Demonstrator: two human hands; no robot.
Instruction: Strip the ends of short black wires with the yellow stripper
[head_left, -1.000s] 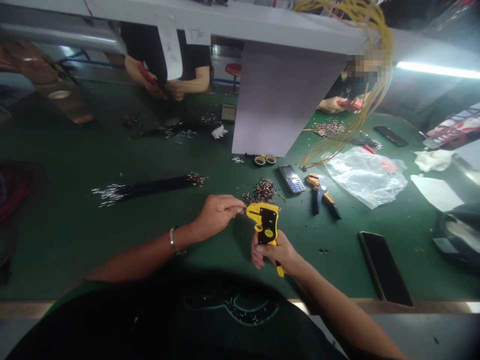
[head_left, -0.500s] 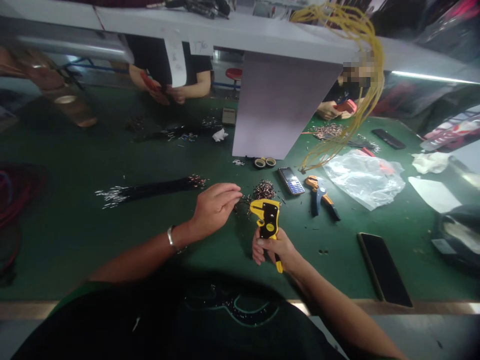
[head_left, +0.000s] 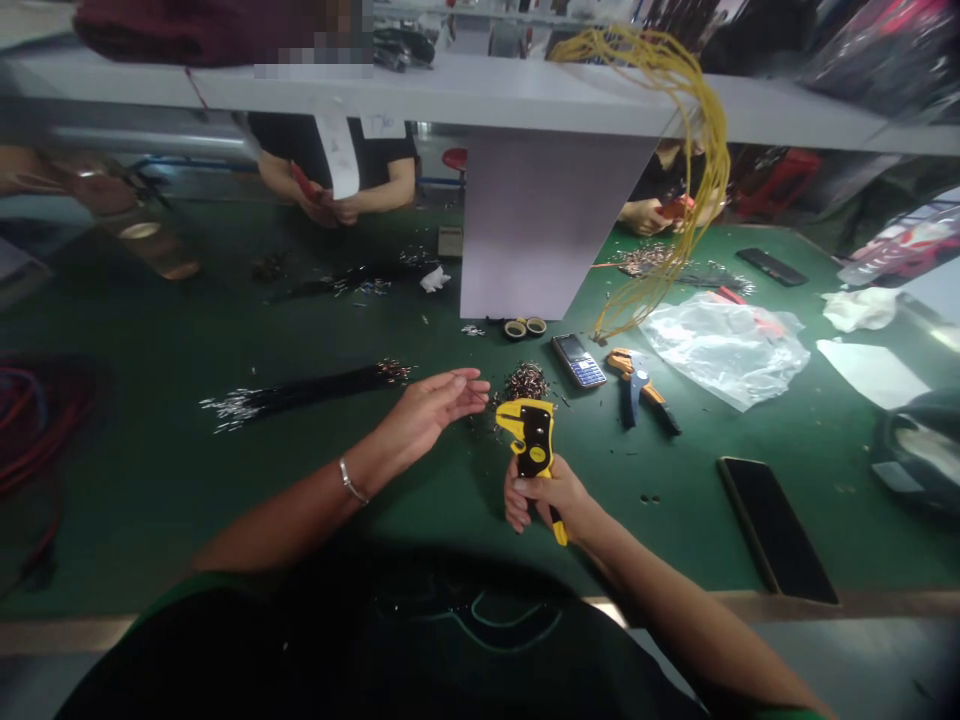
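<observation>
My right hand (head_left: 544, 497) is shut around the grip of a yellow and black wire stripper (head_left: 531, 437), which stands with its jaws pointing up and to the left. My left hand (head_left: 435, 410) is open, palm turned inward and fingers apart, holding nothing. Its fingertips are just left of a small heap of stripped wire pieces (head_left: 527, 381). Behind that hand, a long bundle of black wires with bare shiny ends (head_left: 304, 388) lies on the green bench mat (head_left: 150, 500).
A keypad phone (head_left: 579, 361), blue-and-orange pliers (head_left: 636, 385), tape rolls (head_left: 525, 326), a plastic bag (head_left: 724, 350) and a smartphone (head_left: 776, 530) lie on the mat. A grey partition (head_left: 525, 225) and hanging yellow wires (head_left: 667, 180) stand ahead. Co-workers' hands (head_left: 330, 207) work across the bench.
My left hand has drawn back from the stripper's jaws, and its pinched fingers have opened. The right hand still grips the stripper. The view has tilted slightly.
</observation>
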